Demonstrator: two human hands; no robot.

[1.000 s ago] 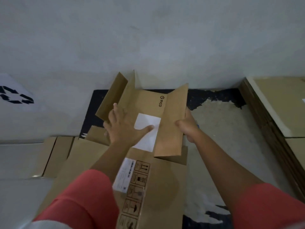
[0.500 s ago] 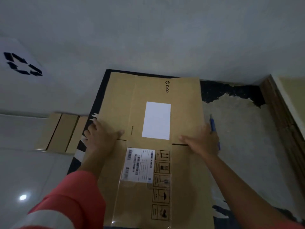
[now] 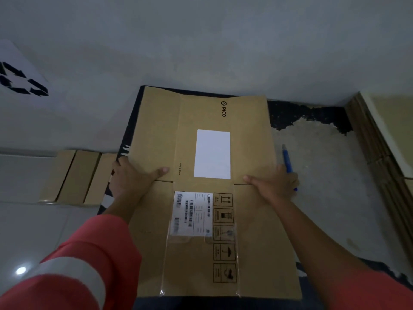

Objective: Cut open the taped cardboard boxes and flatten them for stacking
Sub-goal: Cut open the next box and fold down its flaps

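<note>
A brown cardboard box (image 3: 250,139), printed PICO, lies flattened on the floor in the middle of the head view, with a white label and a barcode sticker on top. My left hand (image 3: 131,177) presses flat on its left edge, thumb on the cardboard. My right hand (image 3: 273,183) presses on the right edge, and a blue cutter (image 3: 287,162) is held under its fingers, its tip sticking out toward the wall.
Flattened cardboard pieces (image 3: 73,175) lie on the floor to the left. A tall stack of flat boxes (image 3: 384,153) stands at the right. A grey wall (image 3: 201,41) runs just behind the box; a recycling sign (image 3: 20,79) is at far left.
The upright flaps have been pushed down, and the box has gone from half-folded to lying flat. Both hands slid out to its side edges.
</note>
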